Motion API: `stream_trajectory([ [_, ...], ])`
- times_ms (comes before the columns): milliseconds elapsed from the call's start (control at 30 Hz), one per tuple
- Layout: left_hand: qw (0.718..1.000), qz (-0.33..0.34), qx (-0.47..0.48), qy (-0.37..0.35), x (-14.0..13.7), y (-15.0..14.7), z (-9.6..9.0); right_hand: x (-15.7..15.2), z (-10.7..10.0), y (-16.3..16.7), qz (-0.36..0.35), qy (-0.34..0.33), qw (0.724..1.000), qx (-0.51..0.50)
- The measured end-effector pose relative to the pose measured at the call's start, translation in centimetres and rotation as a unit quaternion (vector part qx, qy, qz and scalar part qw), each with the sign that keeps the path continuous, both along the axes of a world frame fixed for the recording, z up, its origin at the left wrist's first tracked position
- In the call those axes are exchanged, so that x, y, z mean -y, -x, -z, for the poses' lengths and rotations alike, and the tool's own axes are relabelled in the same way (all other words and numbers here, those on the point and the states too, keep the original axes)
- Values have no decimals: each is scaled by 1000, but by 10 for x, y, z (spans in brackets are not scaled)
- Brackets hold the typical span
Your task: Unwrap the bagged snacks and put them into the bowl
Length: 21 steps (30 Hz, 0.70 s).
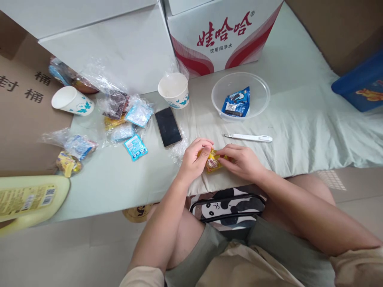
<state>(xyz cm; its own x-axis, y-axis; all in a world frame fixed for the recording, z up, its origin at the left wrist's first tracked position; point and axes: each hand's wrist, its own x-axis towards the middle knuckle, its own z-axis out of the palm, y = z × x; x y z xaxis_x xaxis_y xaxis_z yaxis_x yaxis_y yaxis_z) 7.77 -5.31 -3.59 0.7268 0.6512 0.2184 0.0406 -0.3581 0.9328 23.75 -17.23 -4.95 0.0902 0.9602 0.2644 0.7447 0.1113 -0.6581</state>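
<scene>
Both hands meet over a small yellow snack packet [213,162] near the table's front edge. My left hand [195,158] grips its left side, thumb on top. Fingers of my right hand [243,161] close on its right side and cover part of it. Just beyond lies a white utility knife [249,137], untouched. Behind that, a clear plastic bowl [216,101] holds blue packets [237,103]. A black phone [168,126] rests left of my hands, with crumpled clear plastic wrap [178,150] between.
Paper cups [175,89] and several wrapped snack packets [136,146] are spread over the left side. White cartons [221,36] line the back. A yellow jug [32,199] stands at the left edge, a blue container [359,85] at the right. A panda-print bag [229,209] is below the edge.
</scene>
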Motion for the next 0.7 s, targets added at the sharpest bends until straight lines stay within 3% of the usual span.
stream_trajectory([
  [300, 999, 38, -36, 4, 3, -1, 0, 0, -3, -2, 12, 132, 991, -8],
  [700, 989, 103, -103, -12, 7, 0, -1, -3, -9, 1, -15, 220, 975, -16],
])
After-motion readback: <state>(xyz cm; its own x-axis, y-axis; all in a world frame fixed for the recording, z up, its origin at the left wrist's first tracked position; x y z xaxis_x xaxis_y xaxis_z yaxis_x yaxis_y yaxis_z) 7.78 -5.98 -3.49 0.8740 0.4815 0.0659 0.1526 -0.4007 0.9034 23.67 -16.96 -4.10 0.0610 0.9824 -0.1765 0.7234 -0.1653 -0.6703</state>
